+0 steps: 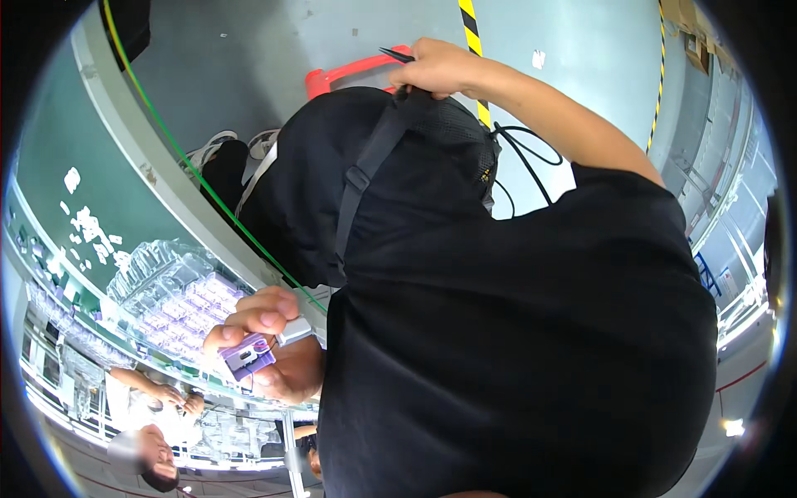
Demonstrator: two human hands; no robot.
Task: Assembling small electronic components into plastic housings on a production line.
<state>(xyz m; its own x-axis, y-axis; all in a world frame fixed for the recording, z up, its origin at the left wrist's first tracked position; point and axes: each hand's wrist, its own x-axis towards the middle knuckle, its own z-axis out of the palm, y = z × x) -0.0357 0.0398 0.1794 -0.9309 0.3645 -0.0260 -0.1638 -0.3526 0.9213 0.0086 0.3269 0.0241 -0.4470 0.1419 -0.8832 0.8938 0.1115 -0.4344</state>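
Note:
My left hand (290, 365) is closed at the lower left, gripping a small purple plastic housing (249, 357). A small white-grey block (293, 330) sits between the same fingers, and thin wires appear to run from it to the housing. At the upper middle, my right hand (436, 68) is closed around black pointed tweezers (397, 55), whose tips point left. Its lower fingers meet the upper end of a black strap (378, 141) with a buckle, on dark fabric beside a mesh panel (457, 124). Whether those fingers grip the strap I cannot tell.
A clear plastic tray (195, 303) of purple parts stands on the green worktop (58, 141), near scattered white pieces (91, 228). A red plastic frame (357, 68) is on the floor. Black cables (523, 149) hang nearby. Another person (158, 423) works across the bench.

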